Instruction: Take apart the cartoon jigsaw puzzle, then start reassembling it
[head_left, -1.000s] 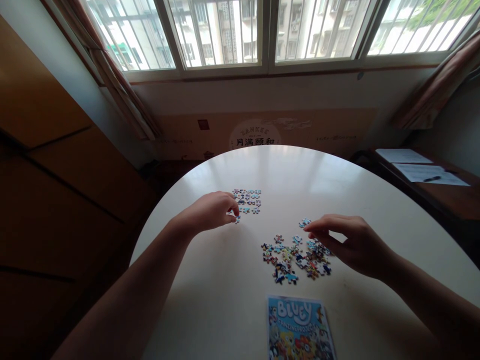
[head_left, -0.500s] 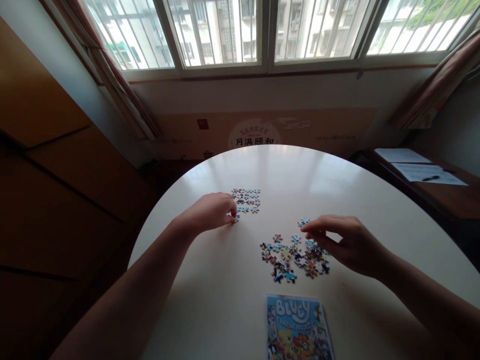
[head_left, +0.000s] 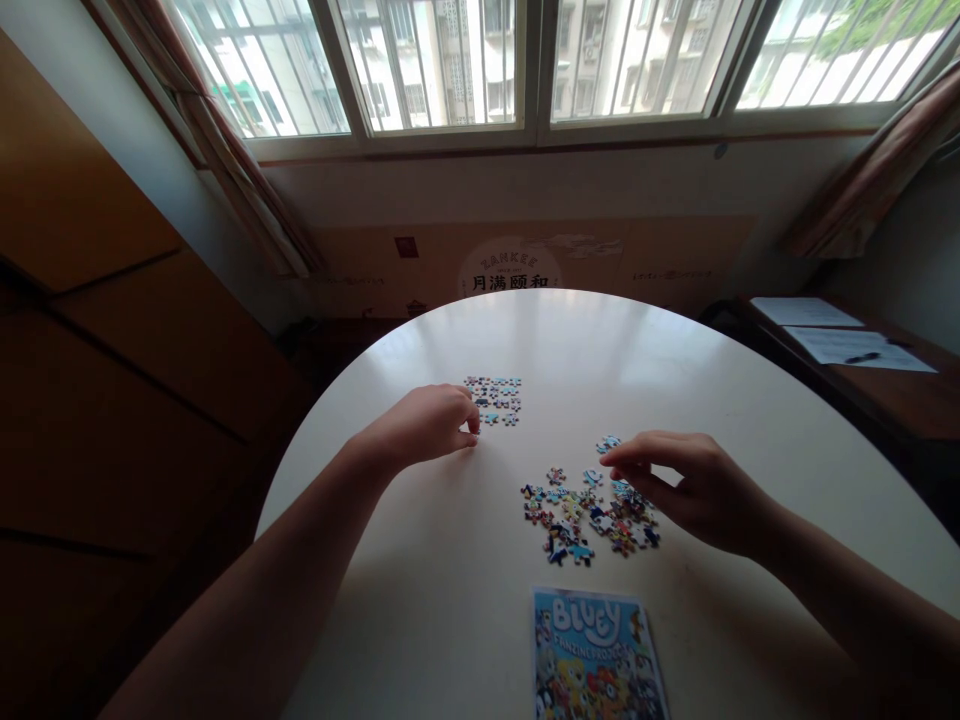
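Note:
My left hand (head_left: 431, 420) is closed in a pinch on a jigsaw puzzle piece, just below the left end of small rows of puzzle pieces (head_left: 501, 402). The fingers hide nearly all of that piece. Over the right side of a loose pile of puzzle pieces (head_left: 574, 510), my right hand (head_left: 686, 485) hovers with fingers stretched out and nothing visible in them. Its fingertips are close to a light-blue piece (head_left: 608, 443) at the pile's upper edge and cover part of the pile.
A blue Bluey picture sheet (head_left: 596, 650) lies at the near side of the round white table (head_left: 420, 600). To the right, papers (head_left: 855, 345) and a dark object rest on a brown side table. Wooden cabinets (head_left: 90, 400) stand on the left; a barred window spans the back.
My left hand has shifted slightly right, and the piece at its fingertips is now mostly covered. The right hand stays almost still above the pile.

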